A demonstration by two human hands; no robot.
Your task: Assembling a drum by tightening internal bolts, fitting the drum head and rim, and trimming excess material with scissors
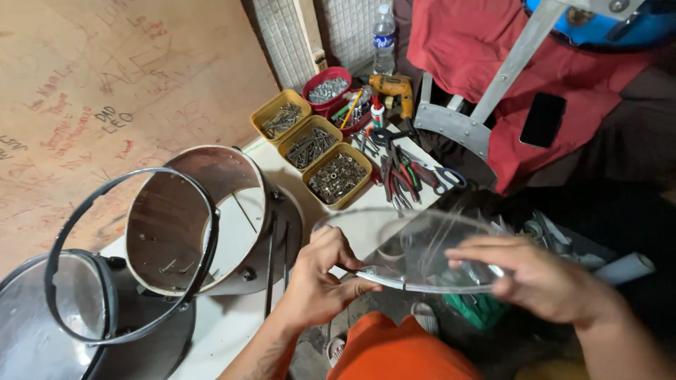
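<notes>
Clear drumhead (pixel 415 246) held flat; left hand (pixel 320 281) grip pinching near rim, right hand (pixel 542 278) grip clasping far edge.

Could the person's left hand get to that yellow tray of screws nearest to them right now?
Probably not straight away. The left hand is gripping the rim of the clear drum head, which the right hand also holds. Otherwise the white table between it and the nearest yellow tray looks open.

Clear glossy plastic drumhead (pixel 412 246) with a metal rim under the fingers (pixel 486 257), smooth wooden drum shell (pixel 184 211), shiny metal hoop (pixel 130 257), matt yellow plastic trays (pixel 310 144) of dull metal screws beyond the fingertips, red cloth (pixel 479 49)
</notes>
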